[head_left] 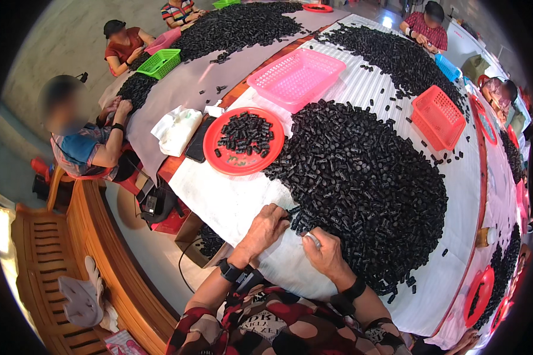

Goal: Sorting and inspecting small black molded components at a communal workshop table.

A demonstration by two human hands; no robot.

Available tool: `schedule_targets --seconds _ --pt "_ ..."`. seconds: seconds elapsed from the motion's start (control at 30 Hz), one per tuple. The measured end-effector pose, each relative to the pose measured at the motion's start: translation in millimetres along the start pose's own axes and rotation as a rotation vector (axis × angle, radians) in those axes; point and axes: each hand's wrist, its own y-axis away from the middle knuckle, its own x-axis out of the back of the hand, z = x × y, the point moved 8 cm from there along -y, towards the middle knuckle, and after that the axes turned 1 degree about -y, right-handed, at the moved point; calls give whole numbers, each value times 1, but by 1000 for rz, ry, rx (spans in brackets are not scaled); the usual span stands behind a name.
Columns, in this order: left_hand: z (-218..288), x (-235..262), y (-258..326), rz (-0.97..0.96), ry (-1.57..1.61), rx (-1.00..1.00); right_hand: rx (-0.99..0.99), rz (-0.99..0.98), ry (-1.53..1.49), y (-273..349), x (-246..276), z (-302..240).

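Note:
A large heap of small black cylindrical pieces (367, 183) lies on the white-covered table in front of me. At the heap's near left edge is my left hand (267, 227), its fingers curled together with black pieces right at the tips. Whether one is in its grip is too small to tell. My right hand (326, 253) is closed beside it, thumb pressed against the bent fingers, close to the same edge. What it may hold is hidden. Beyond my left hand, a red round plate (212, 155) carries a smaller group of the black pieces.
A pink basket (296, 77) stands behind the heap, and a red basket (438, 117) at its far right. Left of the plate lie a black phone (200, 139) and a white packet (176, 130). Several people work at other heaps. A cardboard box (189, 239) sits below the table edge.

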Motion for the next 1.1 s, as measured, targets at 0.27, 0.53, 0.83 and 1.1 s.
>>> schedule_targets --seconds 0.27,0.53,0.83,1.1 --pt "-9 -45 20 -126 1706 439 -212 -21 -259 6 -6 19" --pt "-11 -71 29 -192 1861 404 -188 5 -117 3 -4 10" --pt "-6 -69 27 -201 1867 445 -115 27 -30 3 -1 5" --pt "-4 -63 27 -143 1914 277 -125 36 -61 4 0 9"
